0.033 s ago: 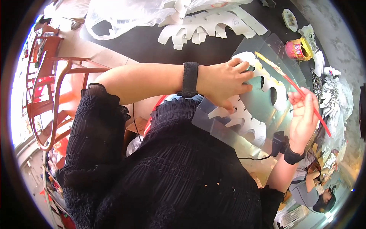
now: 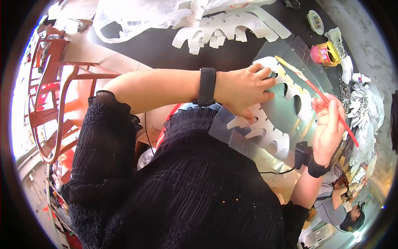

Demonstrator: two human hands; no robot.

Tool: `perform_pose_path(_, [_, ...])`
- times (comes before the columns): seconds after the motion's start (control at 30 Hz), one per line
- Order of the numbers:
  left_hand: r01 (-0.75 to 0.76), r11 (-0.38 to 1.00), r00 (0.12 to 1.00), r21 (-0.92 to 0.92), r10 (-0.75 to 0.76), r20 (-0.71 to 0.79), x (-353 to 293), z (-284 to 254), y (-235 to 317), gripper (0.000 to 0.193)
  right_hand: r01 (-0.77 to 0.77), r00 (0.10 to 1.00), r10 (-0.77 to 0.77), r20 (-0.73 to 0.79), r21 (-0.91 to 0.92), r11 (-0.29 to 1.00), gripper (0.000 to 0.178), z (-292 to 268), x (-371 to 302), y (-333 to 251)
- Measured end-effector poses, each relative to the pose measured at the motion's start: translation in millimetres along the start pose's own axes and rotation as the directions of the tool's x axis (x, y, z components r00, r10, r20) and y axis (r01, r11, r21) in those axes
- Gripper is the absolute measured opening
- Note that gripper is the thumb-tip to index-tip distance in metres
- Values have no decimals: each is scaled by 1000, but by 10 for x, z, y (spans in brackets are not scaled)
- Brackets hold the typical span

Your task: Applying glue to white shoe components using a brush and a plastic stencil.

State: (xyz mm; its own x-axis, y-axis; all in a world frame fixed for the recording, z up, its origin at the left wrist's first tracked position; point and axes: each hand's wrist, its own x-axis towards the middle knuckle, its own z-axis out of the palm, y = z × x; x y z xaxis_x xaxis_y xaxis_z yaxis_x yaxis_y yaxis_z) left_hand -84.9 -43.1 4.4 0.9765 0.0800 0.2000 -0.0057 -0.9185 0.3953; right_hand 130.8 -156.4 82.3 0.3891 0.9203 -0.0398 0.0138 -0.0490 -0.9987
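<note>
My left hand (image 2: 246, 89) lies with fingers spread over the white scalloped cut-out pieces, which rest on a translucent plastic sheet (image 2: 286, 99). Its fingertips touch the upper cut-out (image 2: 304, 101) and its thumb is on the lower cut-out (image 2: 275, 141). Pinched in the fingers of my right hand (image 2: 327, 120) is a thin red stick (image 2: 317, 89), its far part coated in a yellowish-white paste. The stick's tip is at the upper cut-out's far edge; whether it touches is hard to tell. Yellowish smears mark that edge.
More white cut-outs (image 2: 228, 27) and a plastic bag (image 2: 137, 18) lie on the dark table. A pink and yellow tub (image 2: 323, 54) stands at the far right. Wooden chairs (image 2: 58, 103) are on the left. Another person (image 2: 344, 211) sits at the lower right.
My right hand and the red stick have shifted slightly left along the upper cut-out's edge. My left hand has stayed in place.
</note>
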Motion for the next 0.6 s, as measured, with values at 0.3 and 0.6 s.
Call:
perform_pose_path(0.3, [-5,1000,1000,18,5,8,-2,0,-7,64,64,998,-55,42,-266,962,21,188,-30,80])
perform_pose_path(0.6, [16,1000,998,25,-17,52,7,-22,12,64,127,991,-110,71,-318,939,20,169,14,109])
